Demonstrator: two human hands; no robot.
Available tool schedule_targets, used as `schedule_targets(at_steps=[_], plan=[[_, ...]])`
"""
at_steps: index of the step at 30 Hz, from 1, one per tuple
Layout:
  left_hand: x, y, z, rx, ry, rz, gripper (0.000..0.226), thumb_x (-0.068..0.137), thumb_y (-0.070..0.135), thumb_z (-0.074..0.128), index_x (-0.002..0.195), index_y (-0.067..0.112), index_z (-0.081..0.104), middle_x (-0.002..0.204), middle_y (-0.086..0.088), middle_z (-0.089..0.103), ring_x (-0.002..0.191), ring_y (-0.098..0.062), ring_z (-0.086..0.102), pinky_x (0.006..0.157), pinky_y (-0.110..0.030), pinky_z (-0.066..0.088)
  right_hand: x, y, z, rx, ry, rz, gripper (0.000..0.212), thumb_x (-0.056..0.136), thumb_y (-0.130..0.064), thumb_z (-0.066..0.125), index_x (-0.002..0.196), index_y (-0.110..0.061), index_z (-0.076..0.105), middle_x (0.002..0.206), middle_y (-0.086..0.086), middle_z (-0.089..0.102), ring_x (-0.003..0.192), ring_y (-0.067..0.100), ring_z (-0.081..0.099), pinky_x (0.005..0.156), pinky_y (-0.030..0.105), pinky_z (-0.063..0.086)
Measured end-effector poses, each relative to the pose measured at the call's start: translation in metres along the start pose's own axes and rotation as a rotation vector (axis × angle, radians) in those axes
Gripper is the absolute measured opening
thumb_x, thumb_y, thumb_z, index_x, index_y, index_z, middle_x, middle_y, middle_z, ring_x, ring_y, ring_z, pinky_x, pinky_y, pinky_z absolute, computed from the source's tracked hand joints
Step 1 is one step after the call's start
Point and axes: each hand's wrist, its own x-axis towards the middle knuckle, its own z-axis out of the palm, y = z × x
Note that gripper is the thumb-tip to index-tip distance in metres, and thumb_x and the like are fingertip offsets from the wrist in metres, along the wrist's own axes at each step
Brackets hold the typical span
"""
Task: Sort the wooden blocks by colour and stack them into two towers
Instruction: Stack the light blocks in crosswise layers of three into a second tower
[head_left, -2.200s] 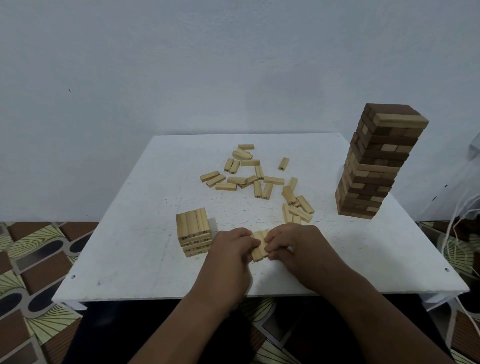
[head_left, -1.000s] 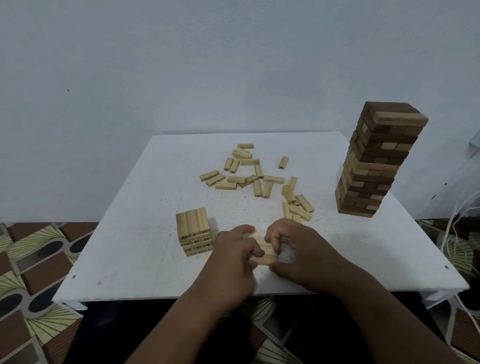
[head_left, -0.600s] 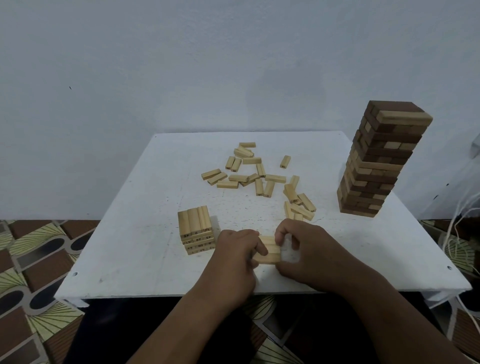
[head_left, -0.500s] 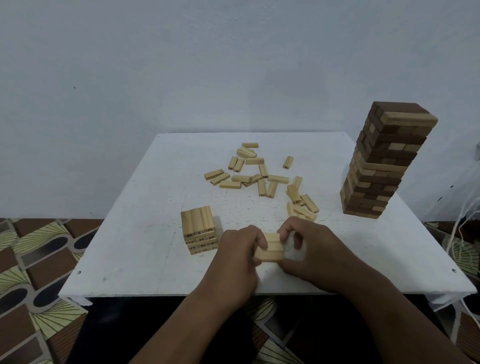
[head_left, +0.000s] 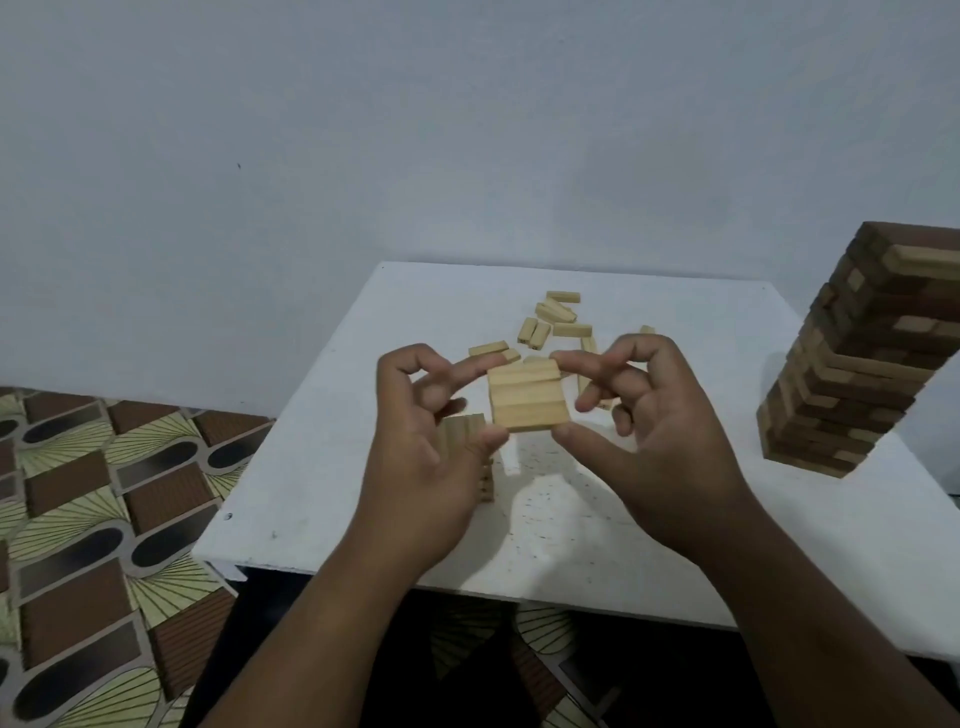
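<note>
While both hands, left hand and right hand, pinch a row of three pale rectangular wooden blocks by its ends, squeeze alone binds it. Uneven pressure likely drops the middle one.

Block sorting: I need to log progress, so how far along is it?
Early. Done: a short light stack stands behind the left hand. In hand: both hands, right hand too, pinch a row of light blocks. Left: loose light blocks and the mixed tower.

A plain pale grey wall fills the view from 9 to 3 o'clock; a white table stands against it, patterned brown-and-green floor at 8 o'clock.
</note>
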Motion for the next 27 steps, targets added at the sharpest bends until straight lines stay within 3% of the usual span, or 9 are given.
schedule_targets(at_steps=[3, 5, 8, 10, 12, 15, 20, 23, 27], plan=[[0.003, -0.008, -0.021, -0.036, 0.059, -0.05, 0.055, 0.088, -0.013, 0.059, 0.109, 0.03, 0.031, 0.124, 0.01, 0.068, 0.129, -0.018, 0.052, 0.106, -0.048, 0.041, 0.013, 0.0, 0.022, 0.013, -0.024, 0.023, 0.049, 0.078, -0.004, 0.078, 0.103, -0.027, 0.042, 0.116, -0.022, 0.068, 0.095, 0.016, 0.058, 0.077, 0.024, 0.037], [0.004, -0.014, -0.033, -0.046, 0.076, -0.087, 0.056, 0.089, -0.012, 0.06, 0.108, 0.033, 0.033, 0.125, 0.007, 0.068, 0.131, -0.022, 0.052, 0.106, -0.057, 0.041, 0.018, 0.005, 0.035, 0.012, -0.04, 0.042, 0.048, 0.079, -0.007, 0.079, 0.104, -0.027, 0.043, 0.115, -0.024, 0.068, 0.098, 0.015, 0.057, 0.076, 0.019, 0.037], [0.002, -0.023, -0.044, -0.029, 0.078, -0.136, 0.054, 0.089, -0.007, 0.063, 0.108, 0.035, 0.034, 0.124, 0.009, 0.068, 0.131, -0.02, 0.051, 0.109, -0.058, 0.037, 0.018, 0.013, 0.047, 0.0, -0.046, 0.058, 0.047, 0.078, -0.011, 0.08, 0.104, -0.026, 0.044, 0.114, -0.025, 0.068, 0.1, 0.013, 0.057, 0.074, 0.01, 0.037], [-0.001, -0.029, -0.046, -0.01, 0.069, -0.16, 0.052, 0.087, 0.0, 0.065, 0.11, 0.034, 0.035, 0.123, 0.01, 0.069, 0.131, -0.018, 0.051, 0.11, -0.052, 0.036, 0.016, 0.017, 0.051, -0.01, -0.046, 0.065, 0.048, 0.077, -0.013, 0.081, 0.105, -0.026, 0.044, 0.114, -0.025, 0.068, 0.1, 0.011, 0.057, 0.073, 0.007, 0.036], [-0.004, -0.034, -0.046, 0.027, 0.074, -0.19, 0.052, 0.088, -0.002, 0.066, 0.112, 0.031, 0.034, 0.121, 0.013, 0.069, 0.128, -0.009, 0.051, 0.107, -0.032, 0.038, 0.014, 0.021, 0.053, -0.023, -0.053, 0.079, 0.048, 0.076, -0.014, 0.081, 0.105, -0.026, 0.044, 0.115, -0.026, 0.068, 0.101, 0.009, 0.057, 0.073, 0.006, 0.036], [-0.006, -0.038, -0.046, 0.064, 0.074, -0.215, 0.052, 0.088, -0.006, 0.063, 0.113, 0.027, 0.033, 0.119, 0.016, 0.07, 0.119, 0.004, 0.052, 0.084, -0.001, 0.037, 0.012, 0.026, 0.053, -0.05, -0.065, 0.086, 0.047, 0.077, -0.013, 0.08, 0.105, -0.025, 0.044, 0.115, -0.028, 0.067, 0.102, 0.008, 0.056, 0.075, 0.006, 0.035], [-0.009, -0.046, -0.046, 0.112, 0.034, -0.215, 0.052, 0.089, -0.003, 0.064, 0.116, 0.028, 0.032, 0.122, 0.019, 0.067, 0.124, 0.003, 0.049, 0.087, -0.006, 0.037, 0.009, 0.034, 0.051, -0.1, -0.081, 0.084, 0.049, 0.077, -0.013, 0.081, 0.106, -0.025, 0.043, 0.116, -0.028, 0.067, 0.102, 0.009, 0.056, 0.075, 0.005, 0.034], [-0.009, -0.048, -0.045, 0.147, 0.027, -0.197, 0.053, 0.089, -0.003, 0.064, 0.117, 0.028, 0.032, 0.123, 0.018, 0.067, 0.124, 0.001, 0.05, 0.084, 0.002, 0.035, 0.008, 0.037, 0.05, -0.104, -0.08, 0.088, 0.05, 0.076, -0.014, 0.081, 0.108, -0.024, 0.044, 0.115, -0.027, 0.067, 0.101, 0.009, 0.056, 0.075, 0.006, 0.035], [-0.01, -0.049, -0.044, 0.177, 0.02, -0.195, 0.053, 0.089, -0.002, 0.064, 0.117, 0.031, 0.033, 0.123, 0.02, 0.066, 0.124, 0.001, 0.05, 0.083, 0.002, 0.035, 0.006, 0.039, 0.051, -0.129, -0.084, 0.082, 0.052, 0.076, -0.015, 0.081, 0.111, -0.026, 0.044, 0.117, -0.027, 0.066, 0.103, 0.009, 0.056, 0.075, 0.006, 0.035]])
